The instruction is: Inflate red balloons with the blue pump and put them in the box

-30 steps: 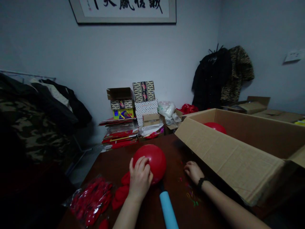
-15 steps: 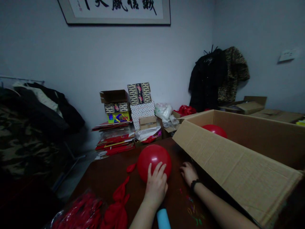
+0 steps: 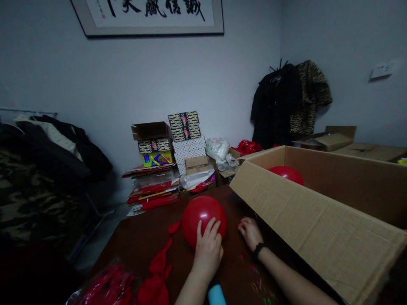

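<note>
An inflated red balloon (image 3: 199, 212) sits over the dark table top. My left hand (image 3: 209, 245) grips it from the near side, fingers spread across its surface. Below that wrist, a light blue cylinder (image 3: 216, 294) with a dark end shows in part. My right hand (image 3: 250, 232), wearing a black band, is at the table just right of the balloon, fingers curled in; whatever they hold is hidden. Small coloured rubber bands (image 3: 259, 288) lie scattered near that forearm. Uninflated red balloons (image 3: 155, 275) are piled left of my left hand, with one (image 3: 174, 227) beside the inflated balloon.
A large open cardboard box (image 3: 305, 216) stands at the right with another red balloon (image 3: 287, 174) inside. A clear bag of red pieces (image 3: 106, 286) lies at front left. Stacked boxes (image 3: 187, 148) stand behind the table (image 3: 127, 237), and coats hang on both sides.
My right hand has shifted slightly left toward the balloon. My left hand stays on the balloon, and the view has tilted a little.
</note>
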`<act>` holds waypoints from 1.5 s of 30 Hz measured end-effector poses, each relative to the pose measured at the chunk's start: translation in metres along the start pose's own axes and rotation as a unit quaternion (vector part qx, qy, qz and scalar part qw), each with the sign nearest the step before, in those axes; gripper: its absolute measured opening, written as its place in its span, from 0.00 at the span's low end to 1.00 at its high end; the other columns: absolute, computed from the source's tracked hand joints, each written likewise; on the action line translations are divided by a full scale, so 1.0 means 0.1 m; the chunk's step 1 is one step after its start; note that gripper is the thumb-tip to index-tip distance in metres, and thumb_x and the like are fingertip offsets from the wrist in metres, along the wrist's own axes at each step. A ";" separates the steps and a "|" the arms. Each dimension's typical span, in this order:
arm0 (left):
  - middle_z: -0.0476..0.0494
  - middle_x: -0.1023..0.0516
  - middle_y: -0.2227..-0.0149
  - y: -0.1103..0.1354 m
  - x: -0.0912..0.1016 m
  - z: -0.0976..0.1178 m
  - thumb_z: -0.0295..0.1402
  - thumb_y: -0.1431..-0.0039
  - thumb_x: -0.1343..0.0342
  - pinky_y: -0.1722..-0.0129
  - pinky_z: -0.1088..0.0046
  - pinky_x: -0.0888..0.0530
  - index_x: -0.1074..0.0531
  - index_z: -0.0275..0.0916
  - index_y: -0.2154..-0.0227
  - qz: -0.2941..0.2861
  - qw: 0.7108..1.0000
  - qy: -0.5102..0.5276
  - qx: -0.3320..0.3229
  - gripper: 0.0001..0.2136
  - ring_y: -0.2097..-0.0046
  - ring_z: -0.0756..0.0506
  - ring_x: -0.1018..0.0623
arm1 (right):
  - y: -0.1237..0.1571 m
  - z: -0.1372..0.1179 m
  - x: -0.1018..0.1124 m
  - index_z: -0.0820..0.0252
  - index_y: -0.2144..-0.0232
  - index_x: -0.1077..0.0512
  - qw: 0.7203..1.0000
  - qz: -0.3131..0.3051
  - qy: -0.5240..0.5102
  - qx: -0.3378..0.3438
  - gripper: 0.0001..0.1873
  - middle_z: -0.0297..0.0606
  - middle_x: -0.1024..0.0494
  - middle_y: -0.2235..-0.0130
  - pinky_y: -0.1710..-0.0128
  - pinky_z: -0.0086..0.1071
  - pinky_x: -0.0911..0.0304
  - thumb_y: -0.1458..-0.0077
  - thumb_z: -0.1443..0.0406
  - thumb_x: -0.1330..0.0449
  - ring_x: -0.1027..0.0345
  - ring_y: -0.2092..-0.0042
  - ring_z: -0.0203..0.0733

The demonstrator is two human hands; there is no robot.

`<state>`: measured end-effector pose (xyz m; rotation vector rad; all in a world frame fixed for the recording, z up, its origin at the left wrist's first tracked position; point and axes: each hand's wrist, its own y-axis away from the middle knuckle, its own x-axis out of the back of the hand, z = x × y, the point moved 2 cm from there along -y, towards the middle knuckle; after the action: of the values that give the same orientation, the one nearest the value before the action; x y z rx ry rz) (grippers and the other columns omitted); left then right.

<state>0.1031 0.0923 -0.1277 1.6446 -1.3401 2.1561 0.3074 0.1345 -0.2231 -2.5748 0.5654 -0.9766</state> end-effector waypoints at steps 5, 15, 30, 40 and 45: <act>0.42 0.28 0.46 0.00 0.25 -0.07 0.22 0.54 0.46 0.40 0.43 0.51 0.29 0.40 0.72 0.025 1.000 -0.009 0.015 0.07 0.42 0.38 0.35 | 0.16 -0.62 0.08 0.58 0.70 0.26 0.985 -0.014 -0.172 0.015 0.19 0.43 0.26 0.57 0.50 0.40 0.39 0.45 0.51 0.47 0.33 0.53 0.44; 0.41 0.28 0.48 0.12 1.12 0.12 0.25 0.50 0.46 0.41 0.43 0.49 0.28 0.41 0.69 0.128 0.990 -0.022 0.047 0.06 0.43 0.38 0.35 | 0.41 -1.76 0.41 0.53 0.72 0.24 0.939 -0.059 -0.330 0.080 0.10 0.39 0.26 0.55 0.42 0.44 0.49 0.50 0.55 0.39 0.40 0.45 0.46; 0.41 0.30 0.47 0.37 1.64 0.30 0.25 0.49 0.47 0.42 0.42 0.45 0.28 0.41 0.75 0.163 0.984 0.017 0.072 0.06 0.42 0.37 0.37 | 0.64 -2.17 0.54 0.53 0.71 0.23 0.918 -0.099 -0.372 0.097 0.11 0.39 0.26 0.56 0.43 0.43 0.47 0.50 0.54 0.39 0.38 0.47 0.46; 0.42 0.29 0.52 0.40 1.70 0.27 0.24 0.53 0.46 0.41 0.45 0.46 0.28 0.42 0.75 0.164 0.982 0.035 0.090 0.06 0.45 0.38 0.34 | 0.66 -2.28 0.60 0.54 0.73 0.25 0.930 -0.104 -0.330 0.120 0.11 0.39 0.25 0.57 0.43 0.43 0.47 0.50 0.55 0.39 0.38 0.47 0.46; 0.42 0.29 0.53 0.44 1.76 0.17 0.23 0.54 0.47 0.41 0.47 0.46 0.30 0.41 0.76 0.167 0.981 0.016 0.094 0.06 0.45 0.39 0.34 | 0.63 -2.31 0.64 0.55 0.73 0.27 0.932 -0.149 -0.295 0.148 0.09 0.39 0.26 0.57 0.44 0.42 0.47 0.47 0.57 0.41 0.39 0.47 0.45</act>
<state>0.0195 -0.0158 -0.0078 1.5273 -1.5408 2.5560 0.1778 0.0118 -0.0505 -2.5242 -0.1292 -0.2849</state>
